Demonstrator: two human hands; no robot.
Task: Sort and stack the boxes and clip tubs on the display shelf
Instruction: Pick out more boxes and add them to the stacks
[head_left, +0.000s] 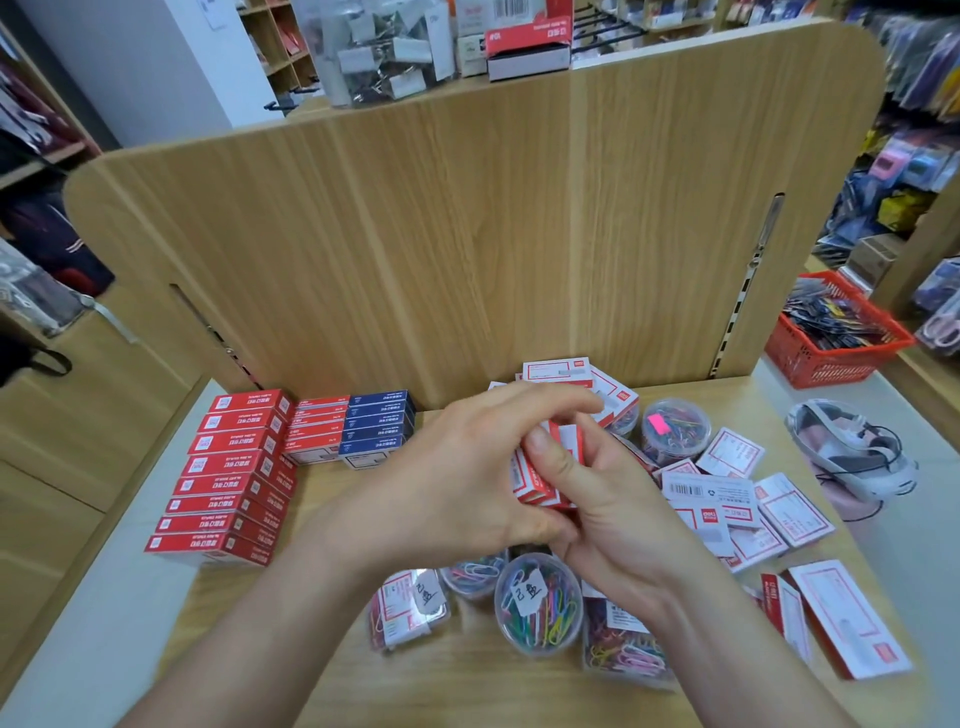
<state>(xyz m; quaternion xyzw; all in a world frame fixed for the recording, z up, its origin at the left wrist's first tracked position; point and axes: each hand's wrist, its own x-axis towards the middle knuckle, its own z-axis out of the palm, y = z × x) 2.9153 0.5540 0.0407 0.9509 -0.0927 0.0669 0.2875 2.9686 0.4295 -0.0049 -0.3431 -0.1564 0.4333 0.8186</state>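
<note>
— What are the hands doing?
— The left hand (457, 483) and right hand (618, 525) meet above the shelf (467, 686). Both curl round a small bundle of red-and-white boxes (540, 475), and the right thumb presses on its front.
— And around them?
— Just below lie clear tubs of coloured paper clips (537, 603). Loose boxes (737, 499) are scattered to the right. At the left a neat row of red boxes (228, 478) stands near a short stack of blue boxes (379, 426). A red basket (836, 338) sits far right.

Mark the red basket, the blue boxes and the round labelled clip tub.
red basket (831, 366), head view, front wall.
blue boxes (379, 426), head view, top faces.
round labelled clip tub (537, 603), head view, clear lid.
</note>
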